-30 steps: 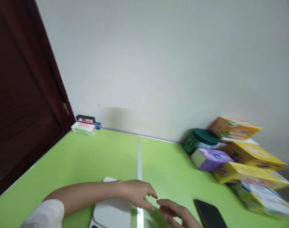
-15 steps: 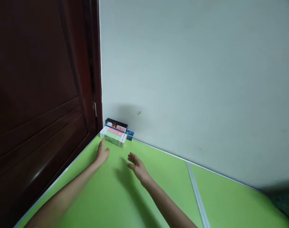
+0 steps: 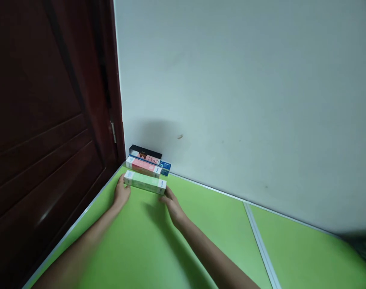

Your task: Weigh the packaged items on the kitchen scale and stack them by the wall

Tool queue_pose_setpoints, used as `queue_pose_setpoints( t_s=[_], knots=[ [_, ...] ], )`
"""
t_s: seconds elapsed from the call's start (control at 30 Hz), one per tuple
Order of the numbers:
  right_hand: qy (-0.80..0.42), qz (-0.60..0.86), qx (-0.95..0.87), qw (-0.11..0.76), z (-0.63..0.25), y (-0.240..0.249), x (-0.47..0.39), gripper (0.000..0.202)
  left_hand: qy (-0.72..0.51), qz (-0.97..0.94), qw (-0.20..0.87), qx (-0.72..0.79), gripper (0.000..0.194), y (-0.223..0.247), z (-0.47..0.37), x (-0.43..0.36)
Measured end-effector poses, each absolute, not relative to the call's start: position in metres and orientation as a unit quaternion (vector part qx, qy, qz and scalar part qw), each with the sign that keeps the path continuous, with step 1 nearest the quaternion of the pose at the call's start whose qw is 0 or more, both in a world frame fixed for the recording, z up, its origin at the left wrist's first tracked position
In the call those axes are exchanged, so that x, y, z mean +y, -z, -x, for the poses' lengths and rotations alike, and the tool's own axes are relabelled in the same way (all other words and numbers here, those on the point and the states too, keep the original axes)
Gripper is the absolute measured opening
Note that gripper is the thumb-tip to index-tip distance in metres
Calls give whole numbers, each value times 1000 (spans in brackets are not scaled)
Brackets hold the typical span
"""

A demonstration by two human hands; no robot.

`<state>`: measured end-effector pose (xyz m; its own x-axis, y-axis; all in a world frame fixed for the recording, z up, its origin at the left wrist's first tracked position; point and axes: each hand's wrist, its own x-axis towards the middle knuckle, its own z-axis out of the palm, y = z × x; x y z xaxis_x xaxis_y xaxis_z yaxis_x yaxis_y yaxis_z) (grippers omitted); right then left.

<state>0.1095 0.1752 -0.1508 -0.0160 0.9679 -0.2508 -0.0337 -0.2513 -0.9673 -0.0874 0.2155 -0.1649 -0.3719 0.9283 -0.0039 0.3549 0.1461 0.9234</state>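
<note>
A long green and white box lies between my two hands, apart from the boxes behind it. My left hand grips its left end, and my right hand grips its right end. Just behind it is a pink and white box of similar length. Farther back, against the wall, stands a black-topped box with pink on its front. Blue boxes show at the right ends of these, mostly hidden by them.
The boxes are in the corner of a green surface, between a dark red wooden door and a pale wall. A light strip crosses the surface at right. Something dark sits at the far right edge.
Both hands have closed on the ends of the green box. It has come toward me, away from the pink box it lay against. The view has shifted slightly.
</note>
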Motion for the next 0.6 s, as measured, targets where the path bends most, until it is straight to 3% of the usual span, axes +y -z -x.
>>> queue_pose_setpoints(
  t_s=[0.33,0.6],
  knots=[
    [-495,669,-371,411,-239,95,-35,80,-305,-605,502,538,69,120,15,4],
    [-447,709,-310,448,-264,112,-182,83,-253,-641,513,512,68,148,-21,-125]
  ],
)
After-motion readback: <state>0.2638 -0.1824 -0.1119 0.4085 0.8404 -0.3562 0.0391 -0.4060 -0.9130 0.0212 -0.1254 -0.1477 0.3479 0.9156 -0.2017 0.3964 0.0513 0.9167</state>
